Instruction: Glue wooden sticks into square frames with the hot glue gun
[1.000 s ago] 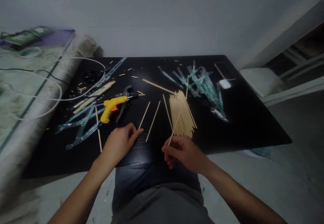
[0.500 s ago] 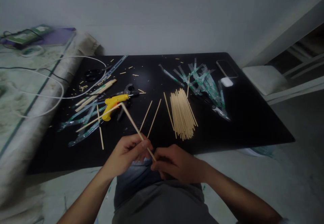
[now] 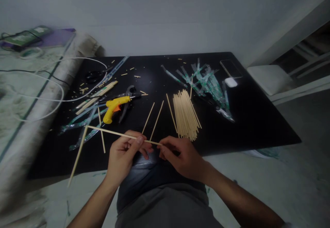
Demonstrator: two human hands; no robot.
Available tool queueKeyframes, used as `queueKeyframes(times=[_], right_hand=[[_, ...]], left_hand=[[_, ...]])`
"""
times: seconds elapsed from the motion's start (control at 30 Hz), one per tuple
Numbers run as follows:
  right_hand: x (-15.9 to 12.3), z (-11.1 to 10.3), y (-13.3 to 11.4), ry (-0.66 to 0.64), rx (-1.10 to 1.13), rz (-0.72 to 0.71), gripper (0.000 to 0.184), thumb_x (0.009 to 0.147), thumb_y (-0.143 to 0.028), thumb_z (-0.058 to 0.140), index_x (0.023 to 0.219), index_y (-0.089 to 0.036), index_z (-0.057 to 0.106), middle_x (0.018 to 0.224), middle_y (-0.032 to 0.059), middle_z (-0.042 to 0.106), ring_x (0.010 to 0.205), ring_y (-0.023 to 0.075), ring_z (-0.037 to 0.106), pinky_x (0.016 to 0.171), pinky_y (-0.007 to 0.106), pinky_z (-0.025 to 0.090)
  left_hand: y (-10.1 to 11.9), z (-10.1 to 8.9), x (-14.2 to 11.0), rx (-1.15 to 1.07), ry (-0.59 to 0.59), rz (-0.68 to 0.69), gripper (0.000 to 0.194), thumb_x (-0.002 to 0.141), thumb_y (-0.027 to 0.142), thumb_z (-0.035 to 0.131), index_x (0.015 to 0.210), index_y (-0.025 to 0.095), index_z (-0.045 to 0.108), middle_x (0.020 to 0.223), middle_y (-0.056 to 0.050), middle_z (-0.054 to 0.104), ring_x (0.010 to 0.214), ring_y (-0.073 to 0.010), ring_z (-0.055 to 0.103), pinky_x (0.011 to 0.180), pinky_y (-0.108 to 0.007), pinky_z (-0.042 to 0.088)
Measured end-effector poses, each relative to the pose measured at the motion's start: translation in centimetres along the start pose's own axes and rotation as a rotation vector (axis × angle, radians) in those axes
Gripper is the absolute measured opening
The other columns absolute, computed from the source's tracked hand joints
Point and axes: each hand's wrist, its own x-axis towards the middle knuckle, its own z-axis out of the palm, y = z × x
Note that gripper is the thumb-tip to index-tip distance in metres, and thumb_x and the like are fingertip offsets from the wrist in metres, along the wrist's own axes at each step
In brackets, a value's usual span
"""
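Both your forearms reach in from below, converging over the near edge of the worktop (image 3: 244, 118). Left hand (image 3: 123, 156) is raised, thumb uppermost, fingers curled beneath; right hand (image 3: 182, 157) sits just beside it, knuckles up, fingers bent in toward it.

Angled stick piece (image 3: 110, 131): pale, slim, two straight legs meeting at a sharp corner out to the left of your left hand. One leg runs from that corner across to your right hand; the other slants down toward you, its lower end past the worktop edge. Whether bent or joined at the corner, you can't tell from here.

Your left hand is narrowed on the long leg, thumb laid along it. Your right hand pinches that leg's end between thumb and fingers.

Beyond your left hand: yellow glue gun (image 3: 117, 105), and two loose sticks (image 3: 156, 120) ahead of its fingertips. Beyond your right hand: stick bundle (image 3: 186, 116), then crumpled plastic wrappers (image 3: 210, 82).
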Motion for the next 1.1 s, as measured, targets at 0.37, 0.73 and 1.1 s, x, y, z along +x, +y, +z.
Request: queueKeyframes(times=[0.37,0.73,1.1], right_hand=[[0.0,-1.1,-0.1,-0.153,-0.080,-0.021,0.018,0.102,-0.028,0.055,0.100,-0.018,0.070,0.079,-0.0001,0.073,0.071,0.0137,0.068,0.068,0.025,0.048],[-0.2,-0.6,0.2,-0.045,-0.203,-0.260,0.022,0.099,-0.020,0.054,0.094,-0.015,0.075,0.074,-0.0004,0.070,0.063,0.0097,0.061,0.064,0.021,0.044],[-0.4,-0.7,-0.7,-0.164,0.139,-0.020,0.021,0.099,-0.032,0.063,0.096,-0.016,0.076,0.076,0.0011,0.073,0.068,0.0125,0.067,0.067,0.024,0.050]], left_hand=[[-0.1,0.5,0.0,-0.075,-0.005,-0.030,0.029,0.095,0.043,0.076,0.090,0.016,0.066,0.071,-0.004,0.075,0.058,-0.0176,0.072,0.048,-0.024,0.058],[-0.6,1.0,0.1,-0.190,-0.039,-0.050,0.032,0.095,0.043,0.075,0.083,0.018,0.061,0.068,-0.002,0.074,0.053,-0.0153,0.069,0.044,-0.022,0.056],[0.5,2.5,-0.2,-0.252,0.061,-0.044,0.039,0.090,0.045,0.080,0.077,0.020,0.054,0.056,0.002,0.067,0.041,-0.0119,0.060,0.038,-0.018,0.049]])
